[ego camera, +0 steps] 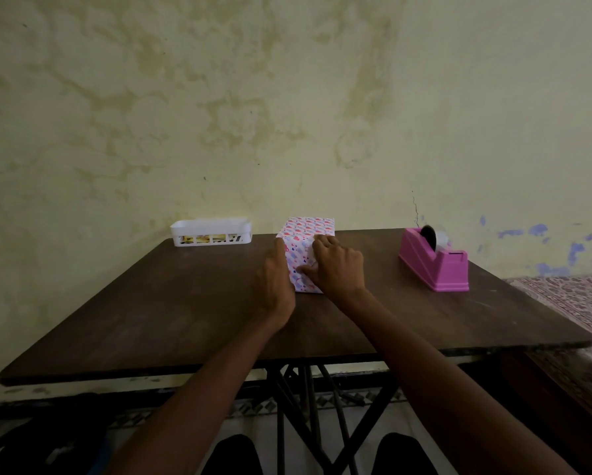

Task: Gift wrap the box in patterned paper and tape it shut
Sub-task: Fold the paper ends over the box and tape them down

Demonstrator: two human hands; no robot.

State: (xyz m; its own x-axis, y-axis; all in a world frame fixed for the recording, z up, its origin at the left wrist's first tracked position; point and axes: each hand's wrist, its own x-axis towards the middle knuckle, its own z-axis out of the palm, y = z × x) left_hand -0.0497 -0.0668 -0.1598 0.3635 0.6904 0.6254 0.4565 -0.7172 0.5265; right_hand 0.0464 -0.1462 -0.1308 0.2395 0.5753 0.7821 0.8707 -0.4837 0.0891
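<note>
Dark wood surface (185, 303); both hands on the wrapped box (308, 228), mid-surface toward the wall.
The left hand (275, 279) lies straight-fingered against its left side; the right hand (335, 265) curls over the near top edge. It looks light and stiff, its patterned paper (296, 258) thin and slick: hold opposite flat faces, not folds. Beyond, a pink tape dispenser (435, 262) and a white basket (210, 233).

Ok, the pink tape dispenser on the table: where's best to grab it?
Grip the pink plastic tape dispenser across its long flat sides, mid-body, from above, likely with the right hand, now on the paper-wrapped box. Its roll sits at the far end, cutter at the near end.
</note>
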